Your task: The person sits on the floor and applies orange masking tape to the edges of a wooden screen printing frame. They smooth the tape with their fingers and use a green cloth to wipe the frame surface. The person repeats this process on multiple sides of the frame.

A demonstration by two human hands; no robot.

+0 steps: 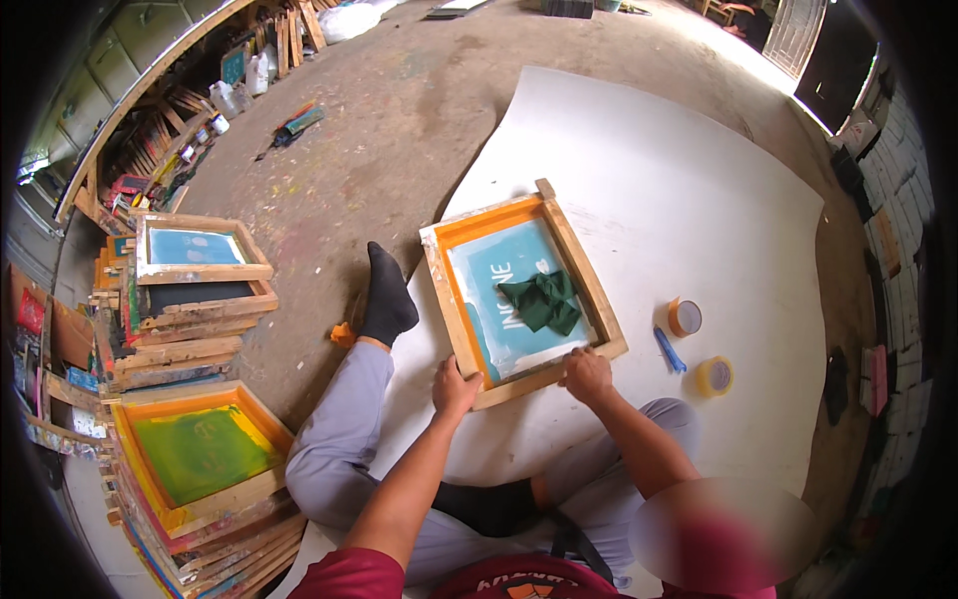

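A wooden screen-printing frame (609, 317) lies slightly turned on the white sheet in front of my crossed legs. Its teal mesh carries pale lettering, and brown-orange tape lines its left and top inner edges. A crumpled dark green cloth (545, 301) rests on the mesh, right of the lettering. At the frame's near left corner, my left hand (456, 387) is closed round the wood. My right hand (587, 374) grips the near rail close to its right corner, fingers curled over the bar.
Right of the frame lie a brown tape roll (686, 317), a blue cutter (670, 350) and a yellowish tape roll (715, 375) on the white sheet (659, 160). Stacked screen frames (205, 272) stand at my left, a yellow-green one (205, 449) nearer. Bottles (257, 75) line the far left.
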